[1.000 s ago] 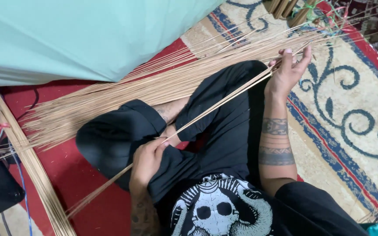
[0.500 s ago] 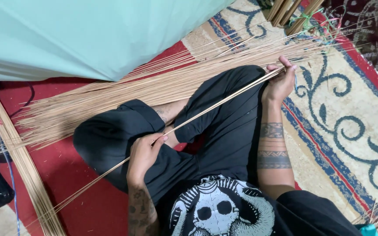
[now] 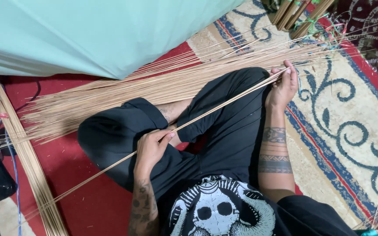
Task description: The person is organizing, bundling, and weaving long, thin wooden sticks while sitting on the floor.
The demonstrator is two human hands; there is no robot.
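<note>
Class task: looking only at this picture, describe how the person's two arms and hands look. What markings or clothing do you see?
Both forearms are bare, no gloves or rings visible. The right forearm carries patterned tattoo bands; the left forearm has darker, irregular tattooing. The left hand and right hand are unmarked. A black sleeve covers the right upper arm.

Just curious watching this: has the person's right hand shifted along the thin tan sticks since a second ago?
Yes. The right hand drew back from the patterned rug's blue scroll toward the black-trousered knee.

A few thin, pale tan sticks [image 3: 215, 106] run together as a long slanting bundle. They lie across the black-trousered lap, pinched at both ends.
</note>
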